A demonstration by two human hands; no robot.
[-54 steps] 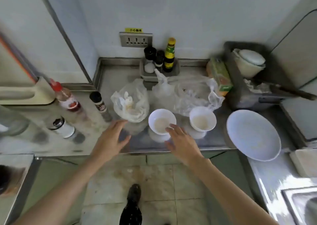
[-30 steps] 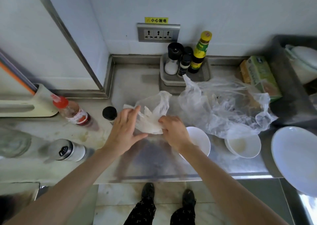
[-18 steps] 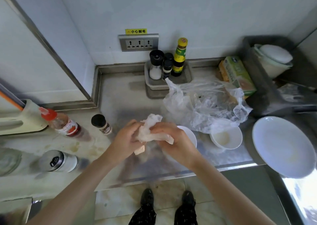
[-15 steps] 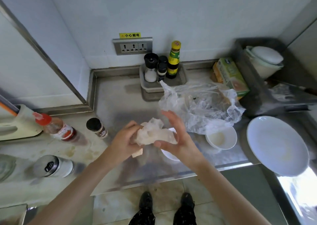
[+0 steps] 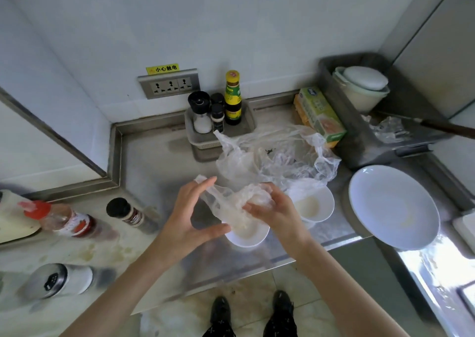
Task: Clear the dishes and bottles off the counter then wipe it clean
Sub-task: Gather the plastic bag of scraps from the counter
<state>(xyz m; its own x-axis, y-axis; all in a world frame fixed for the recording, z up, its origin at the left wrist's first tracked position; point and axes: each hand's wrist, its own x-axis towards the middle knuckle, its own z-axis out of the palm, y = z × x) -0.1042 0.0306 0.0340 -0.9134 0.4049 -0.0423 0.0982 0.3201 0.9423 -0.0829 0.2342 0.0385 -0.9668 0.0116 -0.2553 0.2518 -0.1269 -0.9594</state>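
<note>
Counter (image 5: 159, 162): steel, L-shaped, stained at lower left.
Walls: pale, outlet strip (image 5: 169, 84) upper centre.
Left hand (image 5: 189, 221): spread wide, fingertips touching small plastic bag (image 5: 231, 203).
Right hand (image 5: 276, 212): closed around same bag, frame centre.
Bowls: one (image 5: 246, 234) under bag, second (image 5: 312, 204) just right.
Plate (image 5: 394, 205): right edge.
Bottles: sauce bottle (image 5: 64, 219), spice jar (image 5: 128, 214), shaker (image 5: 57, 280) at left, condiment tray (image 5: 219, 133) by back wall.
Large clear bag (image 5: 277, 156): centre right.

Yellow warning sticker (image 5: 162, 68) above the wall socket panel (image 5: 170, 85), black characters reading "小心触电"; labels on bottles and box illegible.
</note>
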